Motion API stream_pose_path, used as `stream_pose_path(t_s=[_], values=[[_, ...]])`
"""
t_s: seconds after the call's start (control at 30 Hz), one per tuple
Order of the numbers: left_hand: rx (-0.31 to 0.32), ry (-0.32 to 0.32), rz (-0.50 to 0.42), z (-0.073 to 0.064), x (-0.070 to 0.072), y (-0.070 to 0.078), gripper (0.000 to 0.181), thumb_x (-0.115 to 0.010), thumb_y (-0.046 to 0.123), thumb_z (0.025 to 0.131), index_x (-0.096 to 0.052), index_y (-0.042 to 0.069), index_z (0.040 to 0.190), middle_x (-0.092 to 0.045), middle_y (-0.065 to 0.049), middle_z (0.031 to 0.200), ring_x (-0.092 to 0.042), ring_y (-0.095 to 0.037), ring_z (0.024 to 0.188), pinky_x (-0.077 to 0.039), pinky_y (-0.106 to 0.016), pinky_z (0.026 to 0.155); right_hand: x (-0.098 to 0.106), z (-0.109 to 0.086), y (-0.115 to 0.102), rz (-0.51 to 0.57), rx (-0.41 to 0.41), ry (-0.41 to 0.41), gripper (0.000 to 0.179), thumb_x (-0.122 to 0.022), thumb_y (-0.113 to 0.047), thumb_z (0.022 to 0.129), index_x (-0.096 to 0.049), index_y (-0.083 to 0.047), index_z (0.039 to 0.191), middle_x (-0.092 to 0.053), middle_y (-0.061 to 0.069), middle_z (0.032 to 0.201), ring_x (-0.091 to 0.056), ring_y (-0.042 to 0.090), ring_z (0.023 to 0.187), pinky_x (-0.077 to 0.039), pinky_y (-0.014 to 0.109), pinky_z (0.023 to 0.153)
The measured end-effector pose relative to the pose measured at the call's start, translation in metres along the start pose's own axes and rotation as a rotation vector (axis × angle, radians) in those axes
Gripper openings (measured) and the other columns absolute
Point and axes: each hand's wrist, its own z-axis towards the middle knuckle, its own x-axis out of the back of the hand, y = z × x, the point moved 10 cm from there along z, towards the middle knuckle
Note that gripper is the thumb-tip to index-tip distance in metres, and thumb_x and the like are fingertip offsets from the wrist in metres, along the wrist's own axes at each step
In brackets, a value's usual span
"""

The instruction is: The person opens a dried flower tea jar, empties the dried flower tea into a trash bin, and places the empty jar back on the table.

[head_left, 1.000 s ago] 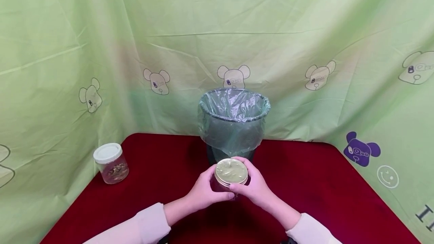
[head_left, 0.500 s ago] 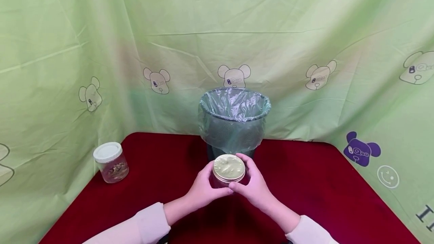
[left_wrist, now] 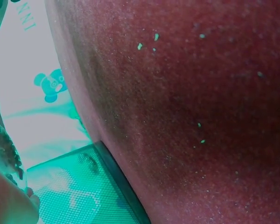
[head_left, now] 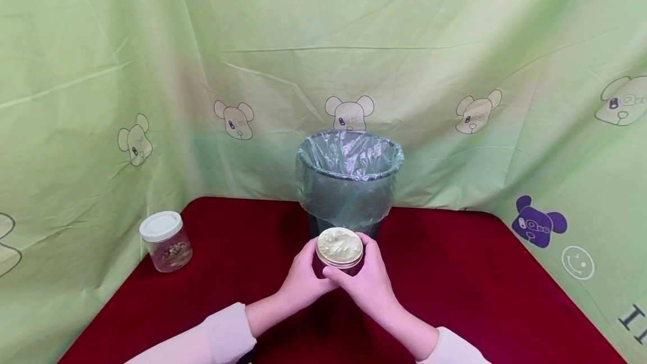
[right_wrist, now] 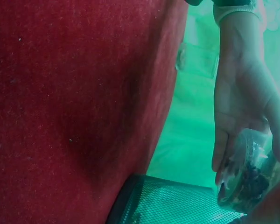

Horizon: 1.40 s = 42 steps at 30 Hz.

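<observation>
Both hands hold one clear jar [right_wrist: 252, 179] with dark pieces inside, in front of the bin in the head view. Its gold-rimmed lid [head_left: 340, 244] has a pale, bumpy top and tilts toward the head camera. My left hand [head_left: 301, 278] cups the jar's left side, its palm and fingers also visible in the right wrist view. From the right, my right hand [head_left: 371, 282] curls round the jar, thumb across the front close under the lid's rim. Fingers on the far side are partly hidden. Blurred at the left wrist view's edge is part of the jar [left_wrist: 7, 151].
A mesh bin [head_left: 349, 201] lined with a thin green bag stands at the table's back. At the left edge is another clear jar [head_left: 172, 249] with a white lid and small contents. Tiny crumbs [left_wrist: 156, 37] dot the red tabletop. Printed green cloth [head_left: 283, 27] encloses the table.
The held jar has shifted slightly up and left in the head view. My right hand has turned, its thumb sliding left across the jar's front; my left hand stays nearly in place.
</observation>
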Motion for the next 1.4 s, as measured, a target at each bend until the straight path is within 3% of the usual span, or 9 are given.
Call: stream_pose_path(t_s=[0.2, 0.4, 0.77, 1.0, 1.17, 1.4], values=[[-0.020, -0.014, -0.006, -0.001, -0.001, 0.001, 0.075, -0.086, 0.020, 0.067, -0.052, 0.005, 0.132, -0.061, -0.001, 0.124, -0.055, -0.018, 0.115, -0.044, -0.037, 0.098, -0.004, 0.001, 0.002, 0.057, 0.001, -0.024, 0.087, -0.087, -0.032, 0.068, -0.041, -0.003, 0.136, -0.053, 0.008, 0.129, -0.051, 0.022, 0.117, -0.042, 0.044, 0.097], [-0.004, -0.058, -0.048, 0.000, -0.004, 0.001, 0.077, -0.088, 0.022, 0.067, -0.052, 0.011, 0.134, -0.060, 0.004, 0.126, -0.054, -0.015, 0.116, -0.043, -0.035, 0.099, -0.003, 0.004, 0.001, 0.135, 0.074, -0.086, 0.077, -0.083, -0.024, 0.073, -0.043, -0.004, 0.135, -0.054, 0.007, 0.128, -0.052, 0.021, 0.116, -0.043, 0.038, 0.097], [-0.027, -0.149, -0.145, 0.001, -0.007, 0.008, 0.072, -0.086, 0.025, 0.072, -0.052, 0.016, 0.134, -0.060, 0.004, 0.123, -0.056, -0.015, 0.111, -0.045, -0.032, 0.096, -0.004, 0.013, -0.005, 0.279, 0.267, -0.316, 0.069, -0.079, -0.014, 0.075, -0.045, -0.007, 0.135, -0.058, 0.006, 0.125, -0.053, 0.017, 0.113, -0.043, 0.026, 0.095], [-0.016, -0.196, -0.187, 0.000, -0.010, 0.006, 0.075, -0.087, 0.023, 0.071, -0.049, 0.017, 0.136, -0.060, 0.006, 0.122, -0.056, -0.015, 0.111, -0.045, -0.032, 0.096, -0.004, 0.014, -0.005, 0.294, 0.347, -0.411, 0.072, -0.077, -0.013, 0.077, -0.042, -0.003, 0.139, -0.057, 0.007, 0.127, -0.052, 0.017, 0.115, -0.039, 0.025, 0.099], [-0.009, -0.185, -0.181, -0.001, -0.009, 0.005, 0.077, -0.087, 0.023, 0.070, -0.049, 0.017, 0.136, -0.060, 0.005, 0.123, -0.055, -0.016, 0.113, -0.045, -0.032, 0.096, -0.004, 0.013, -0.004, 0.312, 0.350, -0.396, 0.078, -0.077, -0.013, 0.076, -0.037, 0.000, 0.142, -0.054, 0.011, 0.130, -0.050, 0.015, 0.119, -0.036, 0.023, 0.101], [0.010, -0.122, -0.149, 0.001, -0.004, 0.001, 0.076, -0.087, 0.024, 0.070, -0.050, 0.014, 0.136, -0.059, 0.004, 0.124, -0.054, -0.015, 0.113, -0.045, -0.032, 0.096, 0.004, 0.005, -0.003, 0.286, 0.235, -0.244, 0.083, -0.078, -0.014, 0.077, -0.034, -0.001, 0.146, -0.051, 0.013, 0.137, -0.047, 0.016, 0.124, -0.036, 0.023, 0.101]])
